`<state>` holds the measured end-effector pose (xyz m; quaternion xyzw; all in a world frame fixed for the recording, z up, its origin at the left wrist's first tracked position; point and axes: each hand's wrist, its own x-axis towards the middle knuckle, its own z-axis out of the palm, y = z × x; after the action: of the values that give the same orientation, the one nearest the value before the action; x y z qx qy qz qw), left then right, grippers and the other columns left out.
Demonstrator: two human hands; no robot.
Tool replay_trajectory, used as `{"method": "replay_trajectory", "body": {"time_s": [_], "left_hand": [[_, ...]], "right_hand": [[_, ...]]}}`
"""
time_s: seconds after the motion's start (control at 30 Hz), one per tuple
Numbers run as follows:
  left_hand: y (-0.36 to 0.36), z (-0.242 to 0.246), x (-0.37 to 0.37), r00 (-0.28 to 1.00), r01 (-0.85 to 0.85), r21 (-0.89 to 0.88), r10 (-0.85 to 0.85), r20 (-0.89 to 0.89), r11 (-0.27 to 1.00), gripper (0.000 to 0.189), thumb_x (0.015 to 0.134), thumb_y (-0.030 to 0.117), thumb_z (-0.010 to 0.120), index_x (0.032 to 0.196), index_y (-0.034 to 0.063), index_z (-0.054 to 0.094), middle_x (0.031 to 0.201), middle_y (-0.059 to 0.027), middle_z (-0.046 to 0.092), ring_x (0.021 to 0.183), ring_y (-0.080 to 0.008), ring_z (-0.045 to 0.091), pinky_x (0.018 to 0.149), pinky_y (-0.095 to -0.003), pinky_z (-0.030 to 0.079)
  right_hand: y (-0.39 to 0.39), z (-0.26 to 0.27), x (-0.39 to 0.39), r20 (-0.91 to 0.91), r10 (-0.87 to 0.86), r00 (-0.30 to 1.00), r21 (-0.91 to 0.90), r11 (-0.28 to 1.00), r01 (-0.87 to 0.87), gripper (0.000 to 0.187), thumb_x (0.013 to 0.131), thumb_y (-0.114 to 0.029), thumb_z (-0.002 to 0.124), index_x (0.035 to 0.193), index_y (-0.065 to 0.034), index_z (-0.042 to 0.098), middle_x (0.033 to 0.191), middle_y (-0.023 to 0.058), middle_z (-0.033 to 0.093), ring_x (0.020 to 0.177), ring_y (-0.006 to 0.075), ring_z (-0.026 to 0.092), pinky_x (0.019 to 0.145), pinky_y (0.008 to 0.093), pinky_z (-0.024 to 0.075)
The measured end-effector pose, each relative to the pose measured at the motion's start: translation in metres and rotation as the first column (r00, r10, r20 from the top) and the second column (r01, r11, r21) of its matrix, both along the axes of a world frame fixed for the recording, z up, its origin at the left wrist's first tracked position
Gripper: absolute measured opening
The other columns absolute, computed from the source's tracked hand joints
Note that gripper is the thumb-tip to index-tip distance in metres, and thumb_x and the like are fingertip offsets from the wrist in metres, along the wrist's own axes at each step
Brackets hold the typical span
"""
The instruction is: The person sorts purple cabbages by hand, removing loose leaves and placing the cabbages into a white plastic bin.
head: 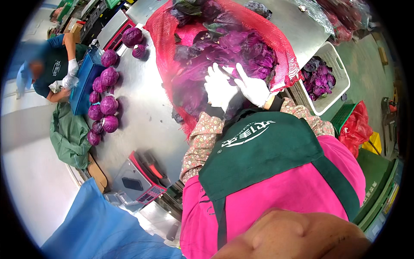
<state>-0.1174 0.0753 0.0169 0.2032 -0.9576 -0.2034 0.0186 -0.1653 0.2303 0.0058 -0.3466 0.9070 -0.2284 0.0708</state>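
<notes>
Both my hands wear white gloves over a pile of purple cabbage leaves (226, 45) in an open red mesh sack (163, 42). My left hand (220, 89) lies over the leaves, fingers pointing away from me. Close on its right is my right hand (254, 87), with a finger stretched out. A thin dark thing, perhaps a blade, shows between them beside a small pale piece; glare hides what either hand grips. Several red cabbage heads (109, 77) stand on the left of the metal table (142, 97).
At right, a white plastic crate (343, 73) holds purple leaves. Near left are a scale (132, 181) with a phone (132, 183) on it and a red-and-black tool. A co-worker (58, 64) with gloved hands is beside a blue bin (85, 81). Another scale (113, 29) stands far left.
</notes>
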Motion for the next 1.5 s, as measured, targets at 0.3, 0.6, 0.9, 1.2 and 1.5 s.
{"method": "replay_trajectory", "body": {"time_s": [0.3,0.6,0.9,1.2,1.5], "left_hand": [[0.001,-0.020,-0.011,0.998,0.054,-0.101,-0.057,-0.028,0.993,0.094,0.073,0.050,0.077,0.140,-0.0046,0.039,0.131,-0.0248,0.049,0.115,-0.0408,0.055,0.094,-0.0513,0.051],[-0.022,-0.015,0.014,0.987,0.078,0.025,-0.074,-0.140,0.997,0.122,0.059,0.042,0.093,0.149,-0.0073,0.028,0.145,-0.0301,0.041,0.129,-0.0395,0.050,0.107,-0.0419,0.045],[-0.047,-0.076,0.077,0.959,-0.113,0.725,0.264,-0.098,0.679,0.135,0.064,0.037,0.094,0.158,-0.0013,0.005,0.156,-0.0335,0.023,0.143,-0.0411,0.034,0.118,-0.0455,0.032],[0.005,-0.034,0.076,0.938,-0.149,0.479,0.277,-0.207,0.865,0.126,0.066,0.047,0.089,0.156,-0.0012,0.016,0.152,-0.0274,0.035,0.127,-0.0413,0.051,0.102,-0.0454,0.048],[0.003,-0.041,0.076,0.973,-0.081,0.166,0.114,-0.199,0.983,0.118,0.060,0.038,0.093,0.150,-0.0038,0.028,0.140,-0.0209,0.044,0.115,-0.0290,0.061,0.095,-0.0386,0.053]], "right_hand": [[-0.012,-0.003,-0.004,-0.145,-0.021,0.989,0.099,0.994,0.036,0.060,0.104,-0.036,0.045,0.153,-0.0036,0.033,0.078,0.0123,0.067,0.062,0.0322,0.067,0.057,0.0439,0.0534],[0.005,-0.005,-0.055,0.059,-0.195,0.979,-0.312,0.928,0.203,0.050,0.106,-0.044,0.036,0.136,-0.0127,0.060,0.091,0.0207,0.072,0.074,0.0330,0.071,0.076,0.0436,0.0563],[0.020,-0.011,-0.081,0.120,-0.418,0.900,-0.065,0.902,0.427,0.086,0.095,-0.060,0.056,0.157,-0.0089,0.027,0.091,0.0178,0.073,0.084,0.0353,0.072,0.077,0.0412,0.0550],[-0.047,0.023,-0.005,0.187,0.196,0.963,0.150,0.963,-0.225,0.095,0.076,-0.068,0.066,0.142,-0.0002,0.050,0.122,0.0270,0.061,0.097,0.0379,0.069,0.082,0.0430,0.0560],[-0.052,-0.003,-0.030,0.053,0.093,0.994,0.058,0.994,-0.096,0.040,0.083,-0.043,0.061,0.076,-0.0061,0.074,0.074,0.0171,0.070,0.074,0.0355,0.070,0.072,0.0447,0.0563]]}}
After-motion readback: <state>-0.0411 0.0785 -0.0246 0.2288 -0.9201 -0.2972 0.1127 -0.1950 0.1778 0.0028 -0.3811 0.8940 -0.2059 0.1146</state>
